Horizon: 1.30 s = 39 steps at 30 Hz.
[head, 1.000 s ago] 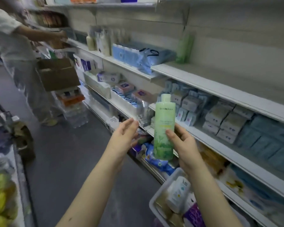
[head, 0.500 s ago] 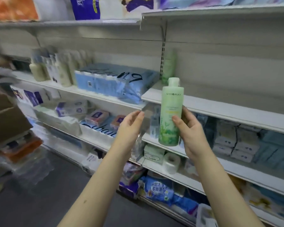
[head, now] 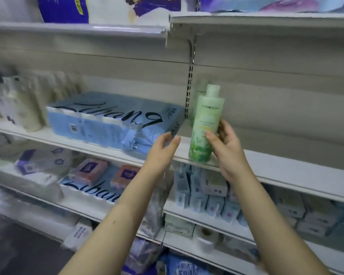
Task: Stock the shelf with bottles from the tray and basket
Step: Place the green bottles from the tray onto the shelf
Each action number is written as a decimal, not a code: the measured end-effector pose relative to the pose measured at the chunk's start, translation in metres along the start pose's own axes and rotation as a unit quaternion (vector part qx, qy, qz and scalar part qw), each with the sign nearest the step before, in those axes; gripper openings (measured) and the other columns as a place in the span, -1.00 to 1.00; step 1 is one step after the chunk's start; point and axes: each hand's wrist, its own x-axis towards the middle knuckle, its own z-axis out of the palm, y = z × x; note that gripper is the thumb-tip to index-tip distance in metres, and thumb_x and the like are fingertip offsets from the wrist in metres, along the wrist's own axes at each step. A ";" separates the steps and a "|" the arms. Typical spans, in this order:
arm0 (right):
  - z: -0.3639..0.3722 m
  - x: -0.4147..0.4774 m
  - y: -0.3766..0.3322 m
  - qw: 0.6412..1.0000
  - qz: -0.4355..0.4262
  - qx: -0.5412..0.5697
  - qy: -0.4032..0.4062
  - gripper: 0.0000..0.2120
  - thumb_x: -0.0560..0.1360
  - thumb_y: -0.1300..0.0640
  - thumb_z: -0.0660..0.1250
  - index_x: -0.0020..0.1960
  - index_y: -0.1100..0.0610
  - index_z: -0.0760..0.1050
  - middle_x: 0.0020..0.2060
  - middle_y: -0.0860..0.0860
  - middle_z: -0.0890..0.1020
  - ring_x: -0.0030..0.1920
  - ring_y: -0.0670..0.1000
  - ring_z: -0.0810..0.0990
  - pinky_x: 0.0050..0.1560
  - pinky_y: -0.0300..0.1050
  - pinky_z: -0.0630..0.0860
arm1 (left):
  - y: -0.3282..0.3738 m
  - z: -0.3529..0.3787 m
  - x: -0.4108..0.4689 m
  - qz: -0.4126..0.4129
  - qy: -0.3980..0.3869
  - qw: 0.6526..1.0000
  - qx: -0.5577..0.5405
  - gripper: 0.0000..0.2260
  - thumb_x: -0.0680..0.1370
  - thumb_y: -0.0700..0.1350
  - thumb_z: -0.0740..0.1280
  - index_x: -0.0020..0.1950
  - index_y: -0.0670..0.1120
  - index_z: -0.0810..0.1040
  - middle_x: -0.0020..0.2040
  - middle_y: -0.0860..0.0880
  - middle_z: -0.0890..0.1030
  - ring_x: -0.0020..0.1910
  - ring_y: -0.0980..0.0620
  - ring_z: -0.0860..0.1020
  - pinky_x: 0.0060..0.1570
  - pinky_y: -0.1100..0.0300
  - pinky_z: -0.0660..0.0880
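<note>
A tall pale green bottle [head: 206, 124] with a leaf print and a pale cap stands upright at the front edge of the white shelf [head: 286, 171]. My right hand [head: 226, 147] grips its lower half from the right side. My left hand [head: 163, 149] hovers just left of the bottle, fingers apart and holding nothing. Behind the held bottle a second green bottle [head: 196, 96] is partly hidden and blurred. The tray and basket are out of view.
A blue wrapped tissue pack [head: 111, 120] lies on the same shelf to the left, with pale pouches [head: 22, 102] beyond it. To the right of the bottle the shelf board is bare. Lower shelves hold tissue boxes [head: 203, 191] and packs.
My right hand has raised the green bottle from waist height up to the shelf board. The view has swung up and toward the shelves; the person and the basket have left the frame.
</note>
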 end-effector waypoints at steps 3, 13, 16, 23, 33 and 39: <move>0.005 0.023 0.014 1.000 -0.001 -0.017 0.009 -0.58 0.55 0.32 0.28 0.34 0.01 0.37 0.03 -0.17 0.67 0.09 -0.16 0.63 0.05 -0.24 0.55 | -0.006 -0.003 0.022 -0.018 -0.057 0.998 0.030 -0.47 0.62 0.13 0.21 0.52 -0.06 0.25 0.50 0.02 0.32 0.44 0.06 0.32 0.43 0.04 0.27; 0.014 0.054 0.034 0.997 0.023 -0.053 0.057 -0.65 0.48 0.19 0.29 0.23 -0.06 0.42 0.04 -0.25 0.66 0.11 -0.19 0.62 0.05 -0.25 0.55 | -0.029 -0.006 0.087 -0.078 -0.121 0.988 0.061 -0.58 0.68 -0.02 0.10 0.53 -0.10 0.25 0.48 -0.05 0.33 0.43 -0.02 0.31 0.36 0.18 0.23; 0.016 0.053 0.032 0.994 0.031 -0.097 0.036 -0.64 0.50 0.19 0.28 0.26 -0.05 0.40 0.10 -0.28 0.64 0.18 -0.22 0.57 0.10 -0.30 0.51 | -0.037 -0.006 0.095 -0.079 -0.137 0.986 0.055 -0.62 0.68 -0.10 0.10 0.50 -0.13 0.29 0.40 -0.02 0.41 0.28 0.02 0.41 0.15 0.32 0.31; 0.013 0.047 0.022 0.948 0.043 -0.314 0.023 -0.42 0.51 0.12 0.41 0.43 -0.14 0.24 0.22 -0.38 0.44 0.14 -0.53 0.39 0.02 -0.59 0.36 | -0.043 -0.007 0.098 -0.070 -0.165 0.983 0.044 -0.64 0.69 -0.06 0.08 0.49 -0.05 0.29 0.34 -0.03 0.45 0.13 0.13 0.37 0.03 0.35 0.23; 0.024 0.082 0.043 0.950 0.036 -0.305 0.062 -0.43 0.56 0.26 0.32 0.48 0.03 0.19 0.12 -0.20 0.53 0.01 -0.41 0.54 0.00 -0.49 0.46 | -0.041 -0.009 0.100 -0.074 -0.192 0.977 0.057 -0.65 0.69 -0.06 0.06 0.49 -0.03 0.27 0.21 0.05 0.46 0.12 0.12 0.39 0.02 0.34 0.25; 0.021 0.098 0.050 0.948 0.046 -0.305 0.076 -0.39 0.57 0.25 0.30 0.53 -0.01 0.13 0.23 -0.05 0.51 0.19 -0.05 0.55 0.14 -0.23 0.51 | -0.041 -0.009 0.100 -0.070 -0.192 0.977 0.062 -0.64 0.69 -0.06 0.05 0.49 -0.04 0.27 0.21 0.05 0.45 0.12 0.11 0.38 0.03 0.36 0.24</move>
